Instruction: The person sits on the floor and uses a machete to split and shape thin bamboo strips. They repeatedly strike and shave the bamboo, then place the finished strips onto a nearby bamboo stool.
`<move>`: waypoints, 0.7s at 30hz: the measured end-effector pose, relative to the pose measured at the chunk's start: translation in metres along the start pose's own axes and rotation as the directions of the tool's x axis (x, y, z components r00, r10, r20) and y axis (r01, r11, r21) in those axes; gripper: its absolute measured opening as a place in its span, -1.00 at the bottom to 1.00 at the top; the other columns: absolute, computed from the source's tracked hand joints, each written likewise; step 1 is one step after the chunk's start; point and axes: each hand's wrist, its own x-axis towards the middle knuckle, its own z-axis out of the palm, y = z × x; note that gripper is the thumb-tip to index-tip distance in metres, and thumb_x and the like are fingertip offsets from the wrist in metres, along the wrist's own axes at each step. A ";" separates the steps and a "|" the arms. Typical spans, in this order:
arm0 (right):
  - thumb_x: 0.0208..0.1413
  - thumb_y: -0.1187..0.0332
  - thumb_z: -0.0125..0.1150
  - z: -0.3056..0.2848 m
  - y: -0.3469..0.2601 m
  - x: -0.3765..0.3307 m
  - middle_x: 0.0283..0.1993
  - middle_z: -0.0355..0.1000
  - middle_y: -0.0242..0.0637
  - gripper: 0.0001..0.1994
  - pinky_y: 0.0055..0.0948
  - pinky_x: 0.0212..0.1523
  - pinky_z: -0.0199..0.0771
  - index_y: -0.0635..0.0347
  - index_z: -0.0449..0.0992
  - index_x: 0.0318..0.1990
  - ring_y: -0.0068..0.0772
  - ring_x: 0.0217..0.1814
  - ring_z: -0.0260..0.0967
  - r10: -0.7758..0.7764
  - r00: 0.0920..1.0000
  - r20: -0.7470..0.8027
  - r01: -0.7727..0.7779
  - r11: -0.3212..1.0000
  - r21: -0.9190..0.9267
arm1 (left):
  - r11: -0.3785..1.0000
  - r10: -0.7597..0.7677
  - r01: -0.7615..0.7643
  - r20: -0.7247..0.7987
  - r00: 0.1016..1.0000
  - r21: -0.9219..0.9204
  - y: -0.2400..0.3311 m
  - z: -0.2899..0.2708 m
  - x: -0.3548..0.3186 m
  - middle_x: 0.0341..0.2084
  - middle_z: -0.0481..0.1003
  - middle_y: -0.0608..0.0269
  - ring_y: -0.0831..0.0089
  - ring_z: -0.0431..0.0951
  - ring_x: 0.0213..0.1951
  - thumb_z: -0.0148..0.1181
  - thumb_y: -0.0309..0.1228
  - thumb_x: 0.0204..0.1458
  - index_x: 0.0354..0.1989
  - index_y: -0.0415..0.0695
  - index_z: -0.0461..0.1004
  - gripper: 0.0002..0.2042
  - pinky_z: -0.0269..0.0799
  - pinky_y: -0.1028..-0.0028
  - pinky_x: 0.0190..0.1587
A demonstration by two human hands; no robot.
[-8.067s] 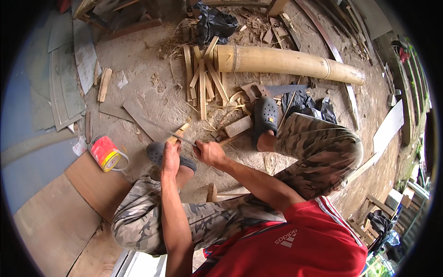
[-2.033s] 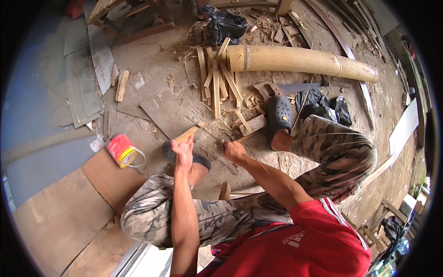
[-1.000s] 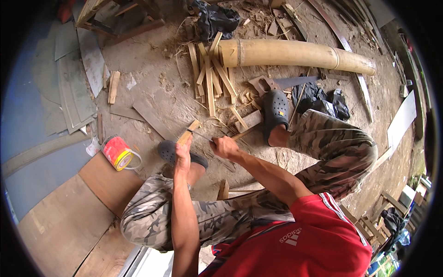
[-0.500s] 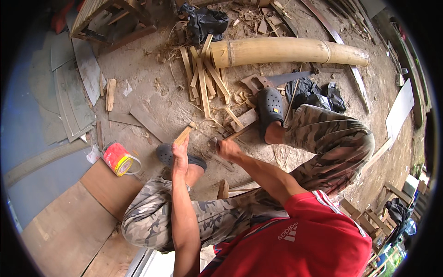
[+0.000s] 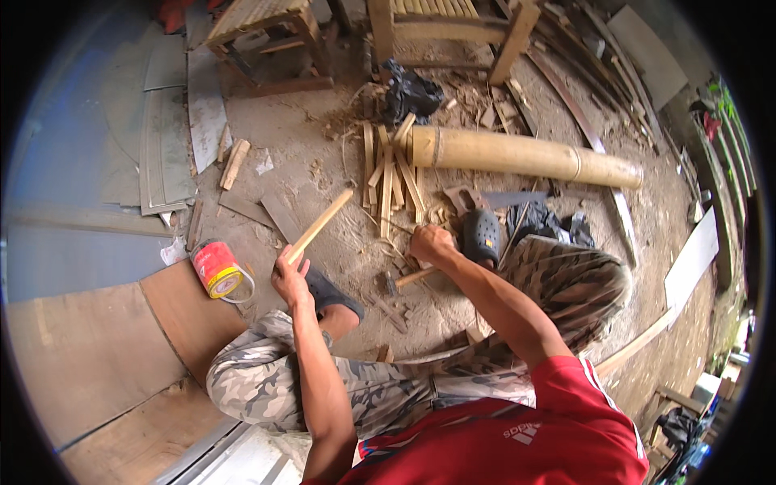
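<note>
A pale bamboo strip (image 5: 322, 223) rises from my left hand (image 5: 291, 275), whose fingers are closed on its lower end. The strip slants up to the right, over the floor. My right hand (image 5: 434, 245) is a fist beside the right shoe (image 5: 482, 236). A thin dark sliver (image 5: 394, 225) shows just left of that fist; I cannot tell whether the hand holds it. Below the fist a hammer (image 5: 393, 283) lies on the floor, apart from it. Beyond both hands, several split strips (image 5: 386, 190) lie in a crossed pile.
A thick bamboo pole (image 5: 525, 155) lies behind the pile, with a handsaw (image 5: 493, 199) in front of it. Black plastic bags (image 5: 412, 93) rest at the back. A red and yellow bucket (image 5: 218, 271) stands at left. Wooden furniture (image 5: 263, 28) stands at the far side.
The view has tilted toward the far side. My left hand now holds the strip at a longer reach across the floor. My right hand has moved away from the hammer, which now shows plainly.
</note>
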 end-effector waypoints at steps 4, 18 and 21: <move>0.15 -0.03 0.16 -0.087 0.020 -0.021 -0.24 0.56 0.19 -0.50 -0.14 -0.15 0.58 0.37 0.61 -0.26 0.12 -0.17 0.58 -0.055 0.943 -0.330 0.135 0.965 0.226 | 0.963 0.145 -0.113 0.118 0.982 -0.244 0.042 0.024 -0.017 0.11 0.46 0.02 0.10 0.51 0.12 -0.01 -0.21 0.28 0.14 -0.32 0.42 -0.57 0.55 0.30 0.02; 0.12 0.31 0.42 -0.226 0.002 -0.136 -0.54 0.35 -0.41 -0.71 -0.52 -0.71 0.33 0.24 0.42 -0.18 -0.59 -0.70 0.28 0.016 0.829 -0.559 0.559 -0.019 0.829 | 0.902 0.307 -0.029 0.591 0.746 -0.431 0.090 0.072 -0.102 -0.10 0.58 -0.03 0.17 0.65 -0.10 0.12 -0.34 0.27 0.16 -0.41 0.38 -0.59 0.66 0.32 -0.07; 0.13 0.32 0.40 -0.231 -0.004 -0.142 -0.49 0.37 -0.38 -0.73 -0.47 -0.70 0.34 0.22 0.43 -0.17 -0.54 -0.70 0.29 0.009 0.816 -0.577 0.571 -0.156 0.806 | 0.934 0.321 -0.120 0.646 0.693 -0.336 0.088 0.064 -0.101 -0.11 0.59 -0.03 0.20 0.68 -0.16 0.14 -0.39 0.26 0.20 -0.39 0.36 -0.58 0.67 0.34 -0.10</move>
